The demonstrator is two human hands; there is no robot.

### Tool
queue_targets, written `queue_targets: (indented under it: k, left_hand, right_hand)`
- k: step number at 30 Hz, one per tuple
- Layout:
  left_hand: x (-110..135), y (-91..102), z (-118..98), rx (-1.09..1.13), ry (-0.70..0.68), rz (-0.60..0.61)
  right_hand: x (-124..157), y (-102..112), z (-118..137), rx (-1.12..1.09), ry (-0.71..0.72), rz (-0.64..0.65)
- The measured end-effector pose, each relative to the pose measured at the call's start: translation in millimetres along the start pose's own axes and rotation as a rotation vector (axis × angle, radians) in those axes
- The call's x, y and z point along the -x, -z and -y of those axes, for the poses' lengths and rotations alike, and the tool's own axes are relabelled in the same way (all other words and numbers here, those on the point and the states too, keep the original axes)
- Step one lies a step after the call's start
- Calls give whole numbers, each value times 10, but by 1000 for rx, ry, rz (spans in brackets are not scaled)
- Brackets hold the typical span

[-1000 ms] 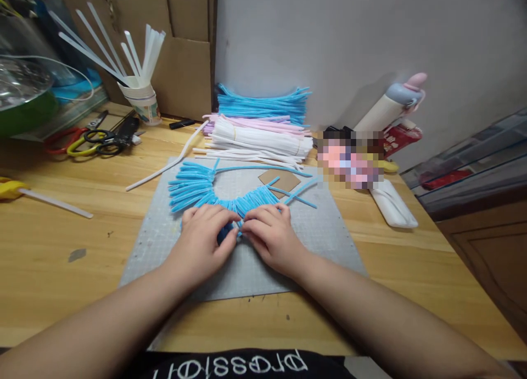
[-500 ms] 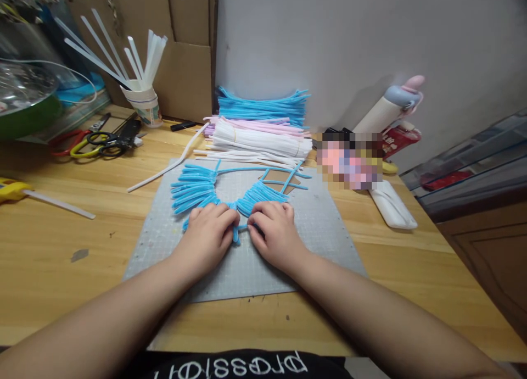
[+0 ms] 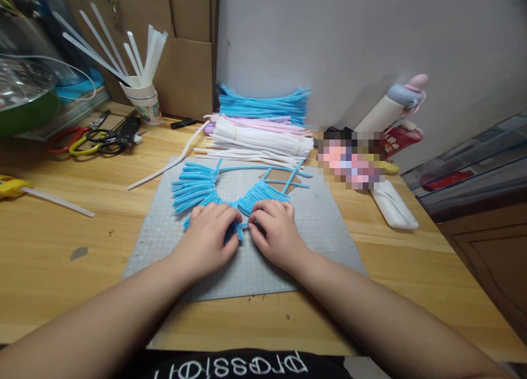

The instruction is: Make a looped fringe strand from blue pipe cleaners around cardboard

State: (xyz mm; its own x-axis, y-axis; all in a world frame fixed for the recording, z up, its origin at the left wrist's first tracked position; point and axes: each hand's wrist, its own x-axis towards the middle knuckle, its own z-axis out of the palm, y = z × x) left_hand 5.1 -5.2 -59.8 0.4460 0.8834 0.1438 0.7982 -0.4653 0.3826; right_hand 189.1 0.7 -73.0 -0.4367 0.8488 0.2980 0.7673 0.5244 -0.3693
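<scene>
A half-ring of bent blue pipe cleaners [image 3: 195, 188] lies on the grey cutting mat [image 3: 325, 252], fanned outward and joined along its inner curve. My left hand [image 3: 211, 232] is closed over its near side, with short blue ends poking out by the thumb. My right hand [image 3: 276, 229] pinches a blue strand beside it, close to the left fingertips. Both palms hide part of the near strands. Loose blue stems cross a piece of brown cardboard [image 3: 292, 182] at the ring's far right.
Behind the mat lie bundles of blue [image 3: 263, 105] and white pipe cleaners [image 3: 263, 140]. Scissors [image 3: 107, 140] and a paper cup [image 3: 144, 101] of white sticks stand left. A yellow glue gun [image 3: 12, 187] is at far left. Tissues [image 3: 393, 206] and a bottle [image 3: 382, 110] are right.
The short blue ends by my left thumb have shifted slightly right. Both hands stay in nearly the same place, and the view has tilted a little.
</scene>
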Motion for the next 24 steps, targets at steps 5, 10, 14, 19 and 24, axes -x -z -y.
queue_targets:
  k: [5,10,14,19,24]
  left_hand:
    - [-1,-1,-11,-2,5,0]
    - [6,5,-15,8,13,0]
    - [3,-14,-15,60,65,-39]
    - [-8,-42,3,25,46,-36]
    - [3,-17,10,-18,0,4]
  right_hand:
    - [-6,0,7,45,30,27]
    - [-2,2,1,80,47,33]
    - [7,17,-20,97,113,45]
    - [16,-8,10,-12,113,45]
    - [-43,110,-49,-62,87,-17]
